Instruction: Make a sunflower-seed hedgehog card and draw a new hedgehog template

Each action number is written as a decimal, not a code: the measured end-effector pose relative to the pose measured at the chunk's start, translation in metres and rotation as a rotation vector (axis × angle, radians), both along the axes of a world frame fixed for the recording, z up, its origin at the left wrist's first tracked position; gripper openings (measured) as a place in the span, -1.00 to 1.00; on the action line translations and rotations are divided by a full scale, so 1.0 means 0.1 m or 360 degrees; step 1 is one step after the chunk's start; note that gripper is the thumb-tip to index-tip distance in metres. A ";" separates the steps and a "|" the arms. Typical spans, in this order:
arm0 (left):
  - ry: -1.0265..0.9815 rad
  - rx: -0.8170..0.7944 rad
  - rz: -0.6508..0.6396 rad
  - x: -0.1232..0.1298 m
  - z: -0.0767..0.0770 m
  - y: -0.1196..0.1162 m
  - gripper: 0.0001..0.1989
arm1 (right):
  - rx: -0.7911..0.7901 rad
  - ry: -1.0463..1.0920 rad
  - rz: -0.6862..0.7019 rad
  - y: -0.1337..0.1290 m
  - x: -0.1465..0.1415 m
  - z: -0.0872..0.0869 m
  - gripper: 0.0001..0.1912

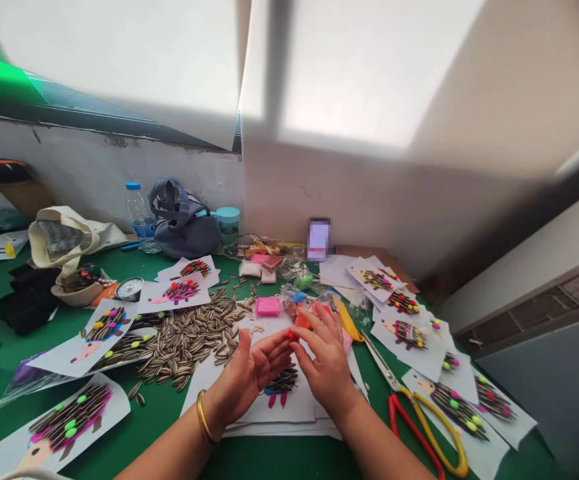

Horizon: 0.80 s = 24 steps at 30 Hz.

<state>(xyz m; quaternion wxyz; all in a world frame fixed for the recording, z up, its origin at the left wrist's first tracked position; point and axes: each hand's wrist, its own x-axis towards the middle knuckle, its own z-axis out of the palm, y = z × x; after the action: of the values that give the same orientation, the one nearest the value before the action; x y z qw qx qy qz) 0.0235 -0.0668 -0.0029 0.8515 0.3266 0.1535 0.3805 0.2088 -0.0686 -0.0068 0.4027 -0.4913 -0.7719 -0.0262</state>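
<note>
A small red ball of modelling clay sits where the fingertips of both hands meet. My left hand is turned palm up with its fingers stretched out, and a bangle circles the wrist. Thumb and index finger of my right hand pinch at the red ball, while its other fingers stay raised and spread. Beneath the hands, a hedgehog picture with dark seeds for spines lies on stacked paper, partly hidden. Left of it spreads a pile of striped sunflower seeds. A pink clay block lies beyond.
Scissors with red and yellow handles lie open at right, near a yellow cutter. Finished-looking hedgehog cards overlap along the right; more cards lie left. A bottle, bag and phone stand by the wall.
</note>
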 end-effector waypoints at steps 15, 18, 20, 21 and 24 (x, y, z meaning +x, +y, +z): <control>0.0746 0.0093 0.0862 -0.12 -0.01 0.17 -0.46 | -0.0447 0.0194 0.0142 -0.16 0.18 -0.24 -0.86; 0.0767 0.0043 0.0892 -0.10 -0.01 0.18 -0.50 | -0.0449 0.0087 0.0164 -0.18 0.16 -0.25 -0.88; 0.0790 0.0033 0.0903 -0.10 -0.01 0.18 -0.50 | -0.0452 0.0015 0.0151 -0.19 0.14 -0.26 -0.89; 0.0802 0.0033 0.0908 -0.10 -0.02 0.18 -0.49 | -0.0463 -0.0010 0.0136 -0.19 0.13 -0.26 -0.90; 0.0840 0.0038 0.0923 -0.10 -0.03 0.19 -0.44 | -0.0549 -0.0044 0.0083 -0.19 0.12 -0.26 -0.98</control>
<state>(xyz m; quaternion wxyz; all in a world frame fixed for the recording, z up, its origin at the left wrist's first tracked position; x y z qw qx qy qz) 0.0137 -0.0480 -0.0061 0.6362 0.3662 0.4485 0.5099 0.2209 -0.0879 -0.0333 0.3024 -0.5325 -0.7828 0.1104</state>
